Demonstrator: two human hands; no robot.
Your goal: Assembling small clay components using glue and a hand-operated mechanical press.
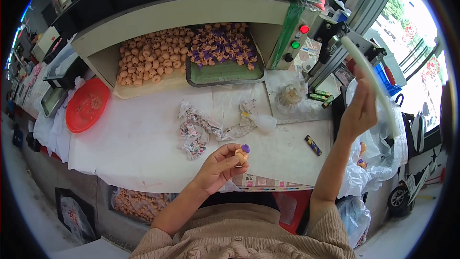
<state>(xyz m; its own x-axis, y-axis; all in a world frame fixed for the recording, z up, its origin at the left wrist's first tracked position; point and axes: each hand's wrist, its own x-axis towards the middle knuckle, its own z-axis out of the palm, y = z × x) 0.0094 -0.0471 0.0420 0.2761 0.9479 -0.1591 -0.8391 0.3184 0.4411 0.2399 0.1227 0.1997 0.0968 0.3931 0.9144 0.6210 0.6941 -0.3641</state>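
My left hand (223, 167) pinches a small doll body (241, 155), tan with a purple top, above the front of the table. On the right, my raised right hand (358, 110) is closed at a long pale lever (366, 69), which is joined to a metal hand press (330, 43). Part of the grip is hidden from this side. Past my left hand lie a crumpled floral cloth (194, 127) and a translucent white rounded piece (265, 123).
Under the shelf sit many round tan heads (153, 57) and a green tray (225, 74) of tan-and-purple pieces. A red basin (87, 105) stands at left. A dark marked cylinder (313, 145) lies at right, near white plastic bags (378, 163). A crate of tan pieces (139, 204) is below.
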